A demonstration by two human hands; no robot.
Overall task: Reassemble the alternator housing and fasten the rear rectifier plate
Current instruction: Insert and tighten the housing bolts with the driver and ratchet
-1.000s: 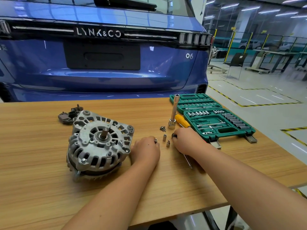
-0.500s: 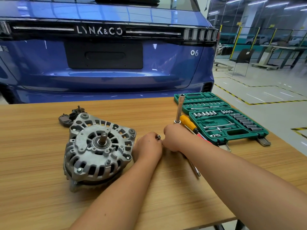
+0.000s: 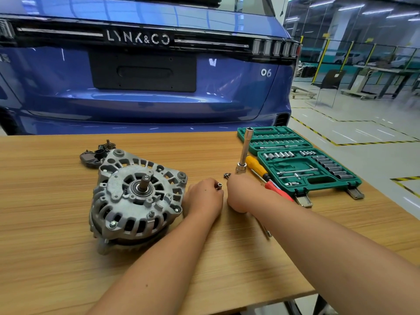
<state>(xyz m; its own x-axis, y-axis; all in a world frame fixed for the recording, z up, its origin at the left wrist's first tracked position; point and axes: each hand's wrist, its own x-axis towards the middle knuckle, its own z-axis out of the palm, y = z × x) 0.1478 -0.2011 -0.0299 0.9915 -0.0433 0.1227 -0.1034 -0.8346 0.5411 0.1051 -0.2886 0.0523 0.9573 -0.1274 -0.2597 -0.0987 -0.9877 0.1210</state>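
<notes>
The grey alternator (image 3: 136, 196) lies on the wooden table (image 3: 45, 258), shaft pointing up. Behind it at the left lies the dark rectifier plate (image 3: 94, 155). My left hand (image 3: 203, 198) rests right of the alternator and pinches a small metal socket (image 3: 219, 185) at its fingertips. My right hand (image 3: 243, 193) sits fist-like beside it, fingers curled down onto the table; what it holds is hidden. A small screw (image 3: 226, 175) lies just beyond both hands.
A tall socket extension (image 3: 244, 151) stands upright behind my right hand. A yellow and red screwdriver (image 3: 263, 176) lies beside an open green socket case (image 3: 302, 164). A thin tool (image 3: 266, 230) pokes out under my right forearm. A blue car (image 3: 145, 64) is parked behind the table.
My right hand slid left from the loose sockets toward my left hand and covers them. My left hand keeps pinching the small socket.
</notes>
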